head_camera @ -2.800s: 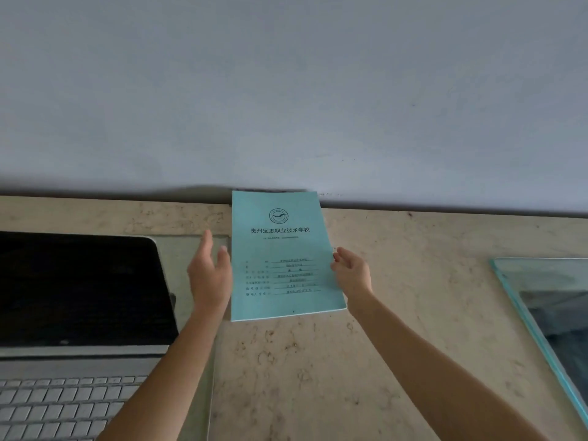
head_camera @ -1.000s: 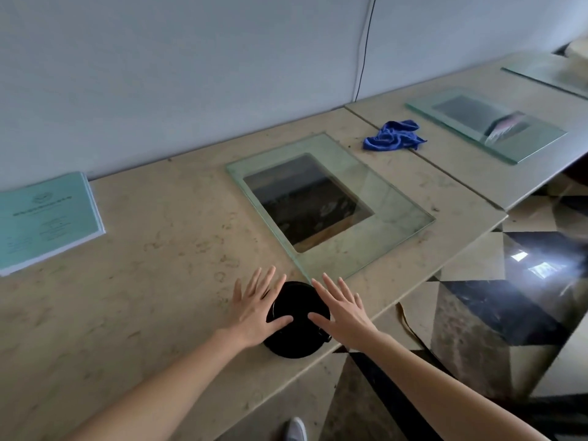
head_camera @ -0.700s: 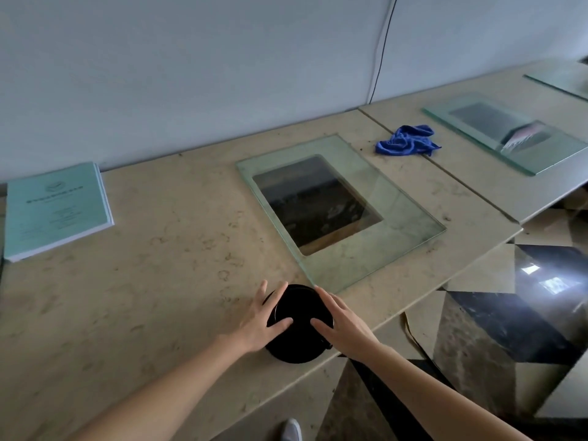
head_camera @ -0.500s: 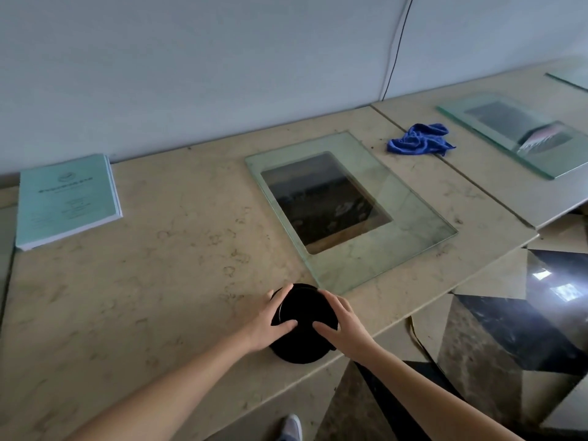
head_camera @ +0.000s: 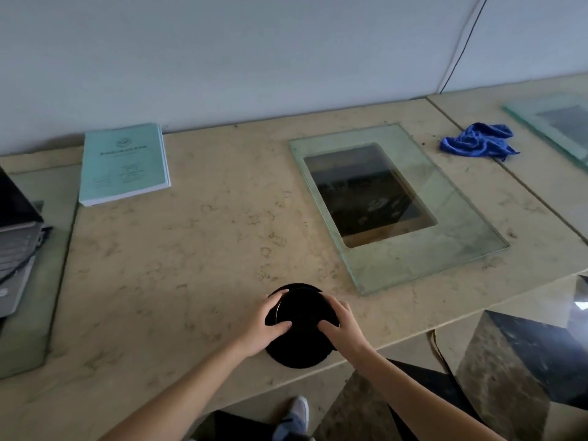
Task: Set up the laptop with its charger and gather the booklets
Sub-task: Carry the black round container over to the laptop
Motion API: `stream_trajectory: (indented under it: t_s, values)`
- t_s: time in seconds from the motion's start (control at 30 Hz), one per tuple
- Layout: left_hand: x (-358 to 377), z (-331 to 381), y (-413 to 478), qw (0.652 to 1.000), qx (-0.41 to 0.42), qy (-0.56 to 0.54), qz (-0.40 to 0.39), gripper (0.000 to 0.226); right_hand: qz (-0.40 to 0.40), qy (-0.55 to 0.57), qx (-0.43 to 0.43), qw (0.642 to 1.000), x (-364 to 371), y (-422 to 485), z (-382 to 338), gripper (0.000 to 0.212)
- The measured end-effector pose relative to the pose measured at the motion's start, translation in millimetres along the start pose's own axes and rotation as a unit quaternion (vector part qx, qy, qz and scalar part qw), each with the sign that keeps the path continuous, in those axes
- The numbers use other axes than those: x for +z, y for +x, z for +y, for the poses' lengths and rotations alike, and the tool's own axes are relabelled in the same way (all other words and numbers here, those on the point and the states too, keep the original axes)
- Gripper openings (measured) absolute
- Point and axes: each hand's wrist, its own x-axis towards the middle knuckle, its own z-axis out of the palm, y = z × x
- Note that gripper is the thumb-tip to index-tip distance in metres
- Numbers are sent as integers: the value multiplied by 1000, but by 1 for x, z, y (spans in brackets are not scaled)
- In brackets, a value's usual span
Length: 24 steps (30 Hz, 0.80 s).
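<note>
A round black object (head_camera: 300, 316) sits near the front edge of the beige stone counter (head_camera: 191, 265). My left hand (head_camera: 265, 326) grips its left side and my right hand (head_camera: 342, 326) grips its right side, fingers curled over the top. A stack of teal booklets (head_camera: 122, 163) lies flat at the back left by the wall. The open laptop (head_camera: 16, 230) shows only partly at the left edge. No charger is identifiable.
A glass pane (head_camera: 397, 205) covers a rectangular opening right of centre. A crumpled blue cloth (head_camera: 477, 143) lies at the back right, with a second glass pane (head_camera: 553, 122) beyond. A black cable (head_camera: 464, 43) runs down the wall. The counter's front edge is just below my hands.
Both hands went from spread flat beside the black object to closed around its sides. The view swung left, bringing the booklets and the laptop edge further in.
</note>
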Motion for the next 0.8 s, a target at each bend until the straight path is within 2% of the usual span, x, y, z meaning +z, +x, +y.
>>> stream_trajectory:
  t_s: [0.13,0.3,0.63,0.8]
  values:
    - [-45,-17,-35,999,3,13,51,60,-41,-13,-36,998,41,-4,-36,50]
    - [-111,-52,-107,992,-19,-23,124,55,-106,-51,-71,991,122,-11,-89,52]
    - [-255,-177,-297,964,-97,-66,237,59,-220,-117,-138,958,369,-74,-163,49]
    - [-303,-232,-383,945,-118,-104,286,48,-301,-156,-184,923,477,-108,-197,52]
